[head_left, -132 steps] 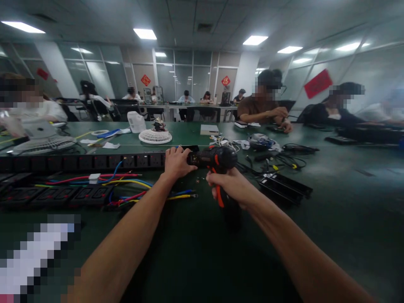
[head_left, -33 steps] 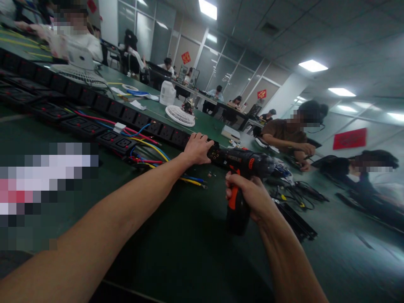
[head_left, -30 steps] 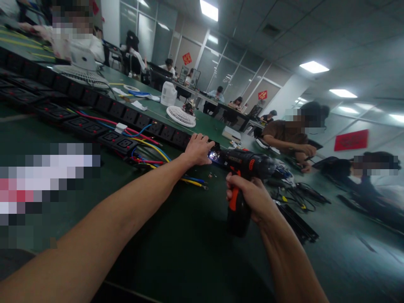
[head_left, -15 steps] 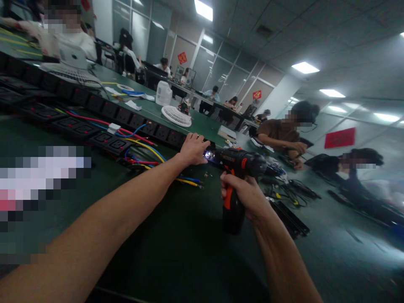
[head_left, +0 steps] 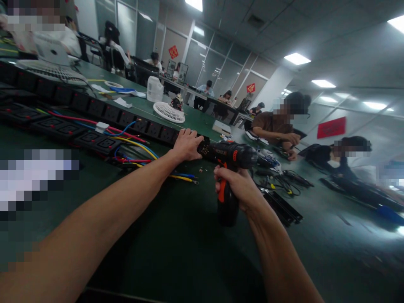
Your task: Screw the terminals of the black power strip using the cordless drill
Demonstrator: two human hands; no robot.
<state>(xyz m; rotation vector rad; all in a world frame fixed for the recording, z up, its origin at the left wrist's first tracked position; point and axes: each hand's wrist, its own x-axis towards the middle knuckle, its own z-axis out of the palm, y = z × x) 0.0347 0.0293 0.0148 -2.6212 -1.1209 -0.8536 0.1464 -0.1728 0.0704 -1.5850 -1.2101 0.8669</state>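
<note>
My right hand [head_left: 236, 182] is wrapped around the handle of a black and orange cordless drill [head_left: 227, 200]. The drill's nose points left, at the near end of a long black power strip [head_left: 104, 110] with a row of sockets. Over that end my left hand [head_left: 187, 145] is closed, its fingers on the far side. The drill's tip lies close beside the left hand; whether it touches a screw cannot be made out. Red, blue and yellow wires [head_left: 147, 148] run along the strip, some ending in ring lugs. Several tiny loose parts [head_left: 203, 170] lie below the hand.
Black socket modules [head_left: 99, 144] lie alongside the strip at left. Further back are a white fan grille [head_left: 168, 112] and a white jug [head_left: 155, 89]. Black cables [head_left: 292, 183] and dark metal rails [head_left: 281, 207] lie right of the drill. Co-workers sit across the green table [head_left: 176, 252].
The bright light at the drill's nose has gone out. The whole view has shifted slightly, so things appear further left. Both hands keep their holds.
</note>
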